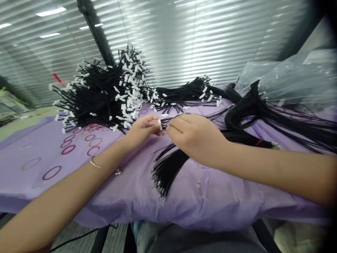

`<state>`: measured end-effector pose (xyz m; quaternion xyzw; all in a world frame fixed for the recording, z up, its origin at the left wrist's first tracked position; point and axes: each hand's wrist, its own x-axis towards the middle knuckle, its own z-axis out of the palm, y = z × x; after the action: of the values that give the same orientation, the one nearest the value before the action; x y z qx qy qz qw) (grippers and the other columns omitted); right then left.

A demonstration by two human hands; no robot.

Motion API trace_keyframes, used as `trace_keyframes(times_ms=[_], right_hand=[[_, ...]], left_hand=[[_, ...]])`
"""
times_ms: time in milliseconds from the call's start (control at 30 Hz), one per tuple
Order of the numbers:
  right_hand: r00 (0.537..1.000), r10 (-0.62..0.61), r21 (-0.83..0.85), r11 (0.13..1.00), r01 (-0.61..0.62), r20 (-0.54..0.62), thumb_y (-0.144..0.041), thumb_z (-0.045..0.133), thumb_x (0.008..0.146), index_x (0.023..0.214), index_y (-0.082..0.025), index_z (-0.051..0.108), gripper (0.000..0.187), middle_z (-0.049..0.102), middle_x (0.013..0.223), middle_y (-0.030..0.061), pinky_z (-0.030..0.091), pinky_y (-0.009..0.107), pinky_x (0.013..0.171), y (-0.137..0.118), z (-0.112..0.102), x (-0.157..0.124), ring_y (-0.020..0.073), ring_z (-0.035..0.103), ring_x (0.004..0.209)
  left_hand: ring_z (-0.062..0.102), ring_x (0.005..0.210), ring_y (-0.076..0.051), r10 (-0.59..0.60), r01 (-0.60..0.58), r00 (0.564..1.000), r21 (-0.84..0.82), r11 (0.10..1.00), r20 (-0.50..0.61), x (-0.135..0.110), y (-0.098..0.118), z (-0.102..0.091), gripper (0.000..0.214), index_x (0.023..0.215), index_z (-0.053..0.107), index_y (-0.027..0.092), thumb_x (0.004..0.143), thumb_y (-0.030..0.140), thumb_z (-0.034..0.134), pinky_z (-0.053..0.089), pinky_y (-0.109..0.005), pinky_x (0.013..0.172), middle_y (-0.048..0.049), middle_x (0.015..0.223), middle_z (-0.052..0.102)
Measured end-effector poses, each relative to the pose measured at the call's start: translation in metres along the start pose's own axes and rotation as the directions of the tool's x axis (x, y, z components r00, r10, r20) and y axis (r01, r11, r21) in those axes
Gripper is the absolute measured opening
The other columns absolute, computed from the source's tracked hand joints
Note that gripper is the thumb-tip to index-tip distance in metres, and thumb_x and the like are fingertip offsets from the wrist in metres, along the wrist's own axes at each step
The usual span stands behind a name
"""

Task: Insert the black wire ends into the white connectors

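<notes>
Now, centre frame: left hand [143, 128] pinches white connector [159, 123]; right hand [195, 138] grips thin black wires [168, 121] at it, fingertips close, prob. for steadiness; wire bundle [168, 168] just below within reach on purple cloth [105, 196]; I see tipped pile [105, 91] upper left.

left hand [143, 128]: pinched shut, reaching in from 8 o'clock
right hand [195, 138]: pinched shut, reaching in from 4 o'clock

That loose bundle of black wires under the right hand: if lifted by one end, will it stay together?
Probably floppy: the bundle curves where it lies on the purple cloth. Likely to splay, since its metal-tipped ends already fan apart. Seems light; the strands are thin.
</notes>
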<state>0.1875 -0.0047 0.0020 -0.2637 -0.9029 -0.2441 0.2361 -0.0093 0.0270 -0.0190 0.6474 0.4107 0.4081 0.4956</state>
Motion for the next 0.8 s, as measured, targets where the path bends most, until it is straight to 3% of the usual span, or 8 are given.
trace_keyframes(times_ms=[67, 133, 233, 300, 367, 467, 667, 800], right_hand=[[0.972, -0.18, 0.077, 0.978, 0.193, -0.152, -0.011, 0.038, 0.092, 0.083, -0.011, 0.066, 0.029, 0.064, 0.096, 0.0077, 0.043, 0.033, 0.075, -0.002, -0.001, -0.001, 0.0184, 0.057, 0.087], [0.955, -0.228, 0.266, 0.925, 0.273, -0.188, -0.019, 0.044, 0.094, 0.089, -0.011, 0.066, 0.024, 0.063, 0.1, 0.0064, 0.045, 0.03, 0.086, 0.0, 0.008, -0.002, 0.0161, 0.056, 0.095], [0.991, -0.127, 0.529, 0.845, 0.084, 0.045, -0.025, 0.06, 0.086, 0.095, -0.01, 0.065, 0.018, 0.062, 0.098, 0.0069, 0.047, 0.03, 0.086, 0.006, 0.03, -0.003, 0.016, 0.056, 0.093], [0.971, -0.106, 0.609, 0.792, -0.048, 0.215, -0.021, 0.061, 0.085, 0.091, -0.012, 0.066, 0.012, 0.061, 0.095, 0.0062, 0.046, 0.03, 0.082, 0.008, 0.04, -0.003, 0.0154, 0.056, 0.089], [0.953, -0.113, 0.653, 0.75, -0.105, 0.283, -0.017, 0.057, 0.086, 0.084, -0.012, 0.065, 0.009, 0.06, 0.09, 0.0052, 0.045, 0.029, 0.081, 0.008, 0.043, -0.003, 0.014, 0.055, 0.085], [0.958, -0.108, 0.68, 0.725, -0.108, 0.267, -0.013, 0.055, 0.085, 0.08, -0.012, 0.062, 0.009, 0.059, 0.085, 0.0043, 0.043, 0.027, 0.077, 0.008, 0.038, -0.004, 0.0129, 0.053, 0.081], [0.995, -0.067, 0.757, 0.653, -0.009, 0.069, -0.017, 0.054, 0.088, 0.084, -0.013, 0.061, 0.008, 0.061, 0.086, 0.0014, 0.041, 0.023, 0.078, 0.011, 0.03, -0.006, 0.0097, 0.054, 0.082], [0.965, -0.133, 0.73, 0.679, -0.079, 0.227, -0.018, 0.052, 0.089, 0.086, -0.013, 0.063, 0.012, 0.06, 0.087, 0.0032, 0.042, 0.025, 0.077, 0.007, 0.031, -0.008, 0.0116, 0.054, 0.082]], left_hand=[[0.06, 0.064, -0.008, 0.0, 0.0, 1.0, -0.025, 1.0, -0.014, -0.001, 0.001, -0.001, 0.022, 0.096, 0.054, 0.012, 0.078, 0.02, 0.063, 0.047, -0.021, 0.066, 0.0012, 0.07, 0.064], [0.059, 0.061, -0.007, 0.007, -0.007, 1.0, -0.041, 0.999, 0.002, -0.003, 0.002, -0.001, 0.021, 0.096, 0.054, 0.012, 0.078, 0.019, 0.062, 0.047, -0.021, 0.065, 0.0018, 0.069, 0.063], [0.06, 0.063, -0.008, 0.023, -0.023, 1.0, -0.012, 1.0, 0.009, -0.003, 0.003, -0.003, 0.019, 0.094, 0.055, 0.011, 0.08, 0.022, 0.061, 0.048, -0.022, 0.067, 0.0004, 0.069, 0.064], [0.061, 0.066, -0.009, 0.015, -0.015, 1.0, 0.025, 1.0, 0.007, -0.002, 0.003, -0.004, 0.02, 0.092, 0.055, 0.011, 0.08, 0.024, 0.062, 0.048, -0.023, 0.07, -0.0013, 0.07, 0.065], [0.061, 0.066, -0.009, 0.01, -0.01, 1.0, 0.031, 0.999, 0.01, -0.001, 0.002, -0.005, 0.022, 0.093, 0.055, 0.011, 0.079, 0.026, 0.063, 0.048, -0.024, 0.071, -0.0019, 0.069, 0.066], [0.061, 0.065, -0.009, 0.011, -0.011, 1.0, 0.006, 1.0, 0.013, 0.0, 0.001, -0.006, 0.026, 0.094, 0.054, 0.011, 0.077, 0.028, 0.065, 0.048, -0.024, 0.07, -0.0017, 0.068, 0.066], [0.061, 0.066, -0.01, 0.01, -0.009, 0.999, -0.02, 1.0, 0.04, -0.002, 0.002, -0.005, 0.027, 0.095, 0.056, 0.011, 0.077, 0.029, 0.065, 0.048, -0.024, 0.069, -0.0021, 0.071, 0.065], [0.061, 0.066, -0.01, 0.015, -0.015, 0.999, 0.001, 1.0, 0.045, -0.003, 0.003, -0.005, 0.025, 0.095, 0.056, 0.012, 0.079, 0.029, 0.064, 0.047, -0.024, 0.069, -0.0021, 0.069, 0.064]])
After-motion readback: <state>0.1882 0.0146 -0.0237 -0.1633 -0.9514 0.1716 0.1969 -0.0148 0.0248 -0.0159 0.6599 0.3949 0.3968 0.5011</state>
